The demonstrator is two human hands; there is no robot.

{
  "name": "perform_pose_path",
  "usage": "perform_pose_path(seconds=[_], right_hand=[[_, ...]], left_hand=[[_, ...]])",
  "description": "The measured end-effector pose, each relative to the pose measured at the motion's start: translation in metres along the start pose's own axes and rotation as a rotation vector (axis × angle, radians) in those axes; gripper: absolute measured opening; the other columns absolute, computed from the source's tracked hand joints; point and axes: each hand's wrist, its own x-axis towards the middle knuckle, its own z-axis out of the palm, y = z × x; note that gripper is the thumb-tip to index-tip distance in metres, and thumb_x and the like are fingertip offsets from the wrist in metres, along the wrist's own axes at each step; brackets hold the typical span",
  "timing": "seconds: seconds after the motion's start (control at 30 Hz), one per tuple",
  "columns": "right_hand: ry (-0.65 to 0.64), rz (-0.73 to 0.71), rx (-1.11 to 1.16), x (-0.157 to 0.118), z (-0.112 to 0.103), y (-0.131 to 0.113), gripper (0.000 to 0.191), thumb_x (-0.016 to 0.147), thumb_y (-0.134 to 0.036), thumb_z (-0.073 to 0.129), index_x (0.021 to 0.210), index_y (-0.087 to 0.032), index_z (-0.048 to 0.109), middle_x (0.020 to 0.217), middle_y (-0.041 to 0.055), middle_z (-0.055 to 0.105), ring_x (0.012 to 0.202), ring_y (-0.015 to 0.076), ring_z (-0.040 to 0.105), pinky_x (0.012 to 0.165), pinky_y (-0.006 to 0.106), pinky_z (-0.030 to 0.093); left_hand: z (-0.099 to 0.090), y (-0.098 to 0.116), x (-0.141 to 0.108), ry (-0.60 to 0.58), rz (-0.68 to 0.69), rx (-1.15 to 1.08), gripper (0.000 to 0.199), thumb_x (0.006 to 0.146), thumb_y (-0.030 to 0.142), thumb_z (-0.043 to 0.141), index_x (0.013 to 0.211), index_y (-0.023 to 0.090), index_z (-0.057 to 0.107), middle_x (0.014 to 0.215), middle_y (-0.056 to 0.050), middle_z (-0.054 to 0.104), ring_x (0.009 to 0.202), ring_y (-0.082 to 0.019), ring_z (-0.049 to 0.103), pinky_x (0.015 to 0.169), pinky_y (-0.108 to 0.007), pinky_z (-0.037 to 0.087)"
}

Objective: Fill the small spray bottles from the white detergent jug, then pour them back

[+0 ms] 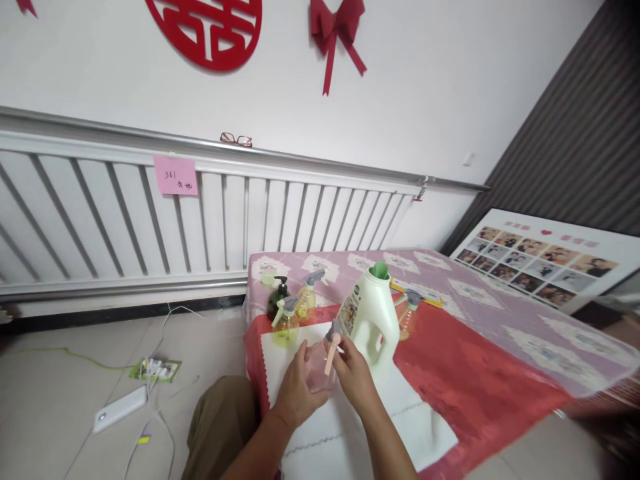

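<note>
A clear pinkish spray bottle (319, 371) with a grey and peach spray head (334, 340) is between my hands, above a white cloth. My left hand (299, 388) is wrapped round the bottle's body. My right hand (354, 375) is closed at the spray head, its fingertips partly hidden. Just behind stands a large pale green jug (373, 313) with a green cap (380, 269). Left of it are a yellowish spray bottle (286, 328), another spray bottle (307, 301) and a dark pump bottle (278, 300). A further spray bottle (408, 319) stands to its right.
The white cloth (320, 440) lies over a red cloth (480, 373) on a table with a purple patterned cover (540, 320). A yellow box (417, 292) lies behind the jug. On the floor at left are a power strip (156, 370), cables and a white power bank (120, 408). A radiator (225, 220) lines the wall.
</note>
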Motion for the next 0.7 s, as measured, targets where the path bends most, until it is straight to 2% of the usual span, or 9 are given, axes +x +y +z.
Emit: perform_pose_path(seconds=[0.13, 0.27, 0.37, 0.43, 0.57, 0.7], right_hand=[[0.097, 0.035, 0.056, -0.008, 0.013, 0.008, 0.038, 0.074, -0.044, 0.070, 0.105, -0.023, 0.060, 0.096, 0.0056, 0.071, 0.090, 0.0247, 0.068, 0.078, 0.036, 0.056], [0.172, 0.061, 0.068, -0.008, 0.019, 0.017, 0.035, 0.070, -0.046, 0.073, 0.089, -0.023, 0.054, 0.081, 0.0022, 0.067, 0.074, 0.0226, 0.066, 0.069, 0.035, 0.055], [0.148, 0.050, 0.055, -0.010, 0.015, 0.016, 0.030, 0.074, -0.046, 0.071, 0.084, -0.023, 0.056, 0.074, 0.0014, 0.066, 0.069, 0.0225, 0.064, 0.067, 0.036, 0.054], [0.103, 0.028, 0.048, -0.014, 0.010, 0.012, 0.028, 0.076, -0.045, 0.070, 0.087, -0.022, 0.060, 0.077, 0.0031, 0.069, 0.074, 0.0242, 0.066, 0.072, 0.037, 0.054], [0.058, 0.010, 0.052, -0.019, 0.006, 0.008, 0.031, 0.082, -0.045, 0.064, 0.101, -0.021, 0.064, 0.099, 0.0069, 0.072, 0.095, 0.0274, 0.067, 0.087, 0.041, 0.052], [0.162, 0.022, 0.072, -0.019, 0.017, 0.013, 0.042, 0.080, -0.047, 0.063, 0.113, -0.021, 0.058, 0.107, 0.0080, 0.069, 0.100, 0.0266, 0.065, 0.090, 0.041, 0.052]], left_hand=[[-0.001, 0.003, -0.001, 0.005, 0.066, 0.044, 0.096, 0.062, 0.024, 0.076, 0.143, 0.018, 0.026, 0.140, -0.016, 0.050, 0.127, -0.031, 0.051, 0.107, -0.049, 0.043], [0.001, 0.003, -0.001, 0.039, 0.143, 0.131, 0.091, 0.061, 0.024, 0.075, 0.140, 0.016, 0.030, 0.135, -0.016, 0.051, 0.126, -0.032, 0.051, 0.107, -0.050, 0.043], [0.002, 0.002, -0.002, 0.045, 0.163, 0.157, 0.090, 0.061, 0.022, 0.074, 0.140, 0.016, 0.031, 0.134, -0.016, 0.051, 0.126, -0.032, 0.051, 0.107, -0.051, 0.043], [0.002, 0.002, -0.002, 0.046, 0.162, 0.160, 0.090, 0.060, 0.021, 0.074, 0.139, 0.016, 0.031, 0.134, -0.016, 0.051, 0.127, -0.032, 0.050, 0.108, -0.051, 0.042], [0.002, 0.002, -0.002, 0.044, 0.161, 0.167, 0.090, 0.060, 0.022, 0.074, 0.140, 0.017, 0.032, 0.134, -0.015, 0.051, 0.127, -0.032, 0.050, 0.108, -0.052, 0.042], [0.003, 0.002, -0.002, 0.051, 0.157, 0.178, 0.089, 0.061, 0.023, 0.073, 0.139, 0.015, 0.033, 0.134, -0.016, 0.051, 0.127, -0.032, 0.049, 0.109, -0.051, 0.041]])
